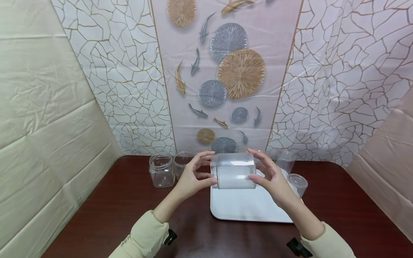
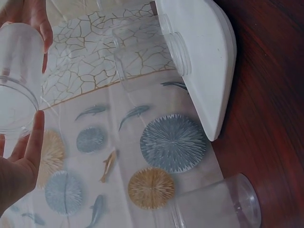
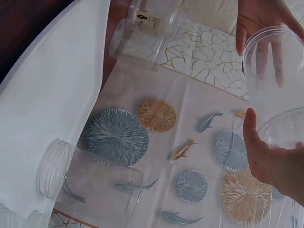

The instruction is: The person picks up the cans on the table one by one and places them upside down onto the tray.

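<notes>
Jar (image 1: pixel 236 171), clear and turned on its side, hung between my hands: my left hand (image 1: pixel 191 177) gripped its threaded mouth end, my right hand (image 1: pixel 273 178) the other end. I held it up over the white tray (image 1: pixel 240 208) on the dark red table (image 1: pixel 106 215). Two jars (image 1: pixel 162 177) stood to the left; near the tray's right edge, a clear cup (image 1: pixel 298 184) and what was probably another container (image 1: pixel 285 160), faintly seen.

Jar: clear plastic (image 1: pixel 235 175), round, see-through, with thin rings round its mouth
Pose: on its side, mouth to the left, bottom to the right
Held: up off the bench (image 1: pixel 106 222), mouth end in the left hand (image 1: pixel 188 182), bottom end in the right hand (image 1: pixel 275 182)
Place: seen from the head, in front of the tray's (image 1: pixel 245 209) back left part
</notes>
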Tool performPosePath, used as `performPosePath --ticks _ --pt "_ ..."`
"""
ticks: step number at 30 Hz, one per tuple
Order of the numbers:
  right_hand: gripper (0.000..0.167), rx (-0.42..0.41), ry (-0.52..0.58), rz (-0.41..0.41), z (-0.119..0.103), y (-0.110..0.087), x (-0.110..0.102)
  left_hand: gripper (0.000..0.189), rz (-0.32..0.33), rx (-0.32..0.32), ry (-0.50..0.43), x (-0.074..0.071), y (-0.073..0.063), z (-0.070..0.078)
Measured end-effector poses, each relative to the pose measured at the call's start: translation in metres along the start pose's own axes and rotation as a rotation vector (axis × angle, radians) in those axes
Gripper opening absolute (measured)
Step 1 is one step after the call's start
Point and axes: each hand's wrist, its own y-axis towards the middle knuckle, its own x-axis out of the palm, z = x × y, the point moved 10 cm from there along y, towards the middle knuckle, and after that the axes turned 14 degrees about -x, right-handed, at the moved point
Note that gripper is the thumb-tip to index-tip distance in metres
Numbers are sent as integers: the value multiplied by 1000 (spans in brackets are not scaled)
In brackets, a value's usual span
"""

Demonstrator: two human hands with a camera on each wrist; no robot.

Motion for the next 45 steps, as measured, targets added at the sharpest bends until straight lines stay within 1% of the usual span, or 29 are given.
performPosePath --ticks 4,10,17,20,27,32,35,42,45 --pt "61 14 -10 -5 2 -2 -1 70 -36 -2 1 2 0 -3" --pt "59 14 -94 -9 2 -3 -5 70 -78 -3 28 5 1 -8" --pt "59 -46 -162 -17 -2 -2 -11 69 -116 -9 72 9 0 -16" --pt "59 -51 -196 -16 -1 -3 -15 70 -118 -8 98 10 0 -20" --pt "57 -27 -270 -16 3 -4 -24 75 -94 -13 227 10 0 -30" --pt "57 -31 -289 -25 1 -5 -27 84 -114 4 294 14 -2 -38" --pt "58 -40 -310 -31 -1 -5 -29 90 -125 -2 344 17 -3 -44" --pt "58 -34 -419 -47 0 -6 -33 101 -117 -17 536 23 -4 -57" --pt "58 -50 -464 -55 -1 -6 -33 104 -113 -25 585 25 -4 -63"
